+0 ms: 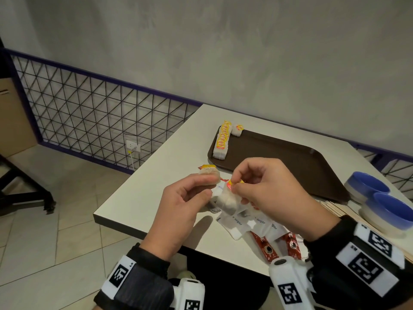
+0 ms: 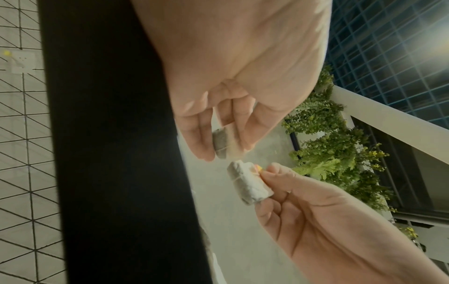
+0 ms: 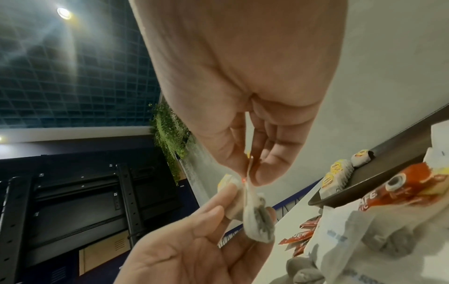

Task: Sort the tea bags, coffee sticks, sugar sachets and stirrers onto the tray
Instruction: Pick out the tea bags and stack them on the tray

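While each hand [image 1: 178, 204] [image 1: 268, 186] pinches one tea bag [image 1: 209, 174] [image 1: 229, 201], two bowls [image 1: 380, 200]

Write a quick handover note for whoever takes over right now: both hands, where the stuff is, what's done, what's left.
Left hand: holds a tea bag above the table edge.
Right hand: pinches a second tea bag by its yellow tag; the two bags sit close together.
Tray: a row of tea bags along its left edge, one more at the far corner; the rest is bare.
Still on the table: sugar sachets, coffee sticks, stirrers beside the blue bowls.
Done: some tea bags placed.
Left: the two held bags, then sugar, coffee, stirrers.
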The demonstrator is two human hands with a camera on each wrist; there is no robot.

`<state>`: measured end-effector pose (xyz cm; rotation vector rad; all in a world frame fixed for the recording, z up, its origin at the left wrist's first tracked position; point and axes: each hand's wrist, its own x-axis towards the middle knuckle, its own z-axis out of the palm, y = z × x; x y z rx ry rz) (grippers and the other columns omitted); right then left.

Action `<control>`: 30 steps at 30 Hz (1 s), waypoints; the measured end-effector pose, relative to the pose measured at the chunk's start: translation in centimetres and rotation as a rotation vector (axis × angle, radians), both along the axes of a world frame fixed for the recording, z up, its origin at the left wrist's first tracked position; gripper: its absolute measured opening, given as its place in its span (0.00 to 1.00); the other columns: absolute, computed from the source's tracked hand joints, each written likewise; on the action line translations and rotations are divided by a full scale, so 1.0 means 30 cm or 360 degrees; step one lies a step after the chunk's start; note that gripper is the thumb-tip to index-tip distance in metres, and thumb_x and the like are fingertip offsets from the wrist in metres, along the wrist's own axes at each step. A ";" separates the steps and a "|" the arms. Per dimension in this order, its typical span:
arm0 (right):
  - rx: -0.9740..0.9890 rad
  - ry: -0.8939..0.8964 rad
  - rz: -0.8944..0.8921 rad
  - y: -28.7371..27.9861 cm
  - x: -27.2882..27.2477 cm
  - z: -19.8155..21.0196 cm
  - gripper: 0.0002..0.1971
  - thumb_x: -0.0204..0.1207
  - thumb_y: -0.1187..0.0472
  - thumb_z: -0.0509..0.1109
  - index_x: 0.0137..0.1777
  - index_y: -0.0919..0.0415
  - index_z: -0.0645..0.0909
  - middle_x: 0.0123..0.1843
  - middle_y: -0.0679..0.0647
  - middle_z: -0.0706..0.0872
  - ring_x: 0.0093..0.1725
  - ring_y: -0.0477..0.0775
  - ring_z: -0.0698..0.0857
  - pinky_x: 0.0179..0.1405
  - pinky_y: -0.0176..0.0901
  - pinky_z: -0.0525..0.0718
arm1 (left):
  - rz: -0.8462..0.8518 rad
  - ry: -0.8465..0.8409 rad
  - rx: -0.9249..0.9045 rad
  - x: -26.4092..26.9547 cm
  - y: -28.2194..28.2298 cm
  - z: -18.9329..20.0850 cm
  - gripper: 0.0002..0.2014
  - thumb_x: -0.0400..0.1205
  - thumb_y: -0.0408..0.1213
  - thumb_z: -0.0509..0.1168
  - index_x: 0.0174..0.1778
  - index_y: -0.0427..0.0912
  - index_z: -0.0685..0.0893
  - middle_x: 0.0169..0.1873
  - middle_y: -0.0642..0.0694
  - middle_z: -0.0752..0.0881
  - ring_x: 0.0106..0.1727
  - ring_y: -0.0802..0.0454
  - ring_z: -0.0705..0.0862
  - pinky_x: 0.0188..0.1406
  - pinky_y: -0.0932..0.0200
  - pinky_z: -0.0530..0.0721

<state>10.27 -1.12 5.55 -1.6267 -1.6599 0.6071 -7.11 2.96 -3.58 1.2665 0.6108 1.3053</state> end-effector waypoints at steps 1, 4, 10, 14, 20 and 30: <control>-0.0025 -0.0033 -0.0023 0.003 -0.003 -0.003 0.09 0.74 0.69 0.80 0.38 0.54 0.89 0.36 0.56 0.91 0.31 0.51 0.89 0.28 0.36 0.82 | 0.0001 0.0016 0.0020 0.001 -0.003 0.003 0.16 0.82 0.17 0.64 0.57 0.36 0.91 0.58 0.46 0.92 0.60 0.50 0.90 0.48 0.61 0.90; -0.0080 -0.0068 -0.0109 0.018 -0.018 -0.015 0.08 0.74 0.66 0.80 0.37 0.54 0.91 0.34 0.53 0.92 0.31 0.51 0.91 0.36 0.48 0.91 | 0.0053 0.0089 0.0116 0.010 -0.012 -0.001 0.17 0.83 0.16 0.62 0.57 0.37 0.91 0.59 0.50 0.92 0.62 0.55 0.89 0.50 0.63 0.89; -0.0166 0.0102 -0.0219 0.030 -0.053 -0.024 0.11 0.78 0.63 0.74 0.36 0.55 0.93 0.33 0.57 0.92 0.36 0.58 0.94 0.44 0.66 0.94 | 0.0273 0.0368 0.0317 0.023 -0.034 -0.009 0.19 0.83 0.15 0.59 0.52 0.41 0.91 0.50 0.54 0.93 0.56 0.59 0.90 0.53 0.67 0.87; -0.0200 0.0187 -0.0242 0.035 -0.064 -0.024 0.10 0.79 0.62 0.75 0.37 0.57 0.93 0.34 0.57 0.93 0.35 0.54 0.94 0.48 0.65 0.94 | 0.0219 0.0336 0.0301 0.019 -0.046 -0.003 0.10 0.87 0.25 0.63 0.55 0.47 0.80 0.44 0.47 0.94 0.50 0.49 0.92 0.54 0.41 0.90; -0.0200 0.0378 -0.0290 0.028 -0.073 -0.008 0.26 0.76 0.38 0.77 0.37 0.64 0.92 0.36 0.64 0.92 0.36 0.60 0.94 0.51 0.65 0.93 | 0.0166 0.0469 0.0377 0.019 -0.072 0.017 0.16 0.88 0.26 0.60 0.65 0.52 0.72 0.51 0.54 0.94 0.55 0.54 0.92 0.56 0.41 0.89; -0.0245 0.0410 -0.0222 0.021 -0.045 -0.003 0.10 0.77 0.69 0.76 0.35 0.62 0.93 0.38 0.60 0.93 0.42 0.58 0.94 0.47 0.55 0.95 | 0.0256 0.0548 0.0419 0.023 -0.074 0.005 0.20 0.88 0.27 0.60 0.69 0.56 0.72 0.59 0.62 0.90 0.61 0.61 0.88 0.56 0.46 0.90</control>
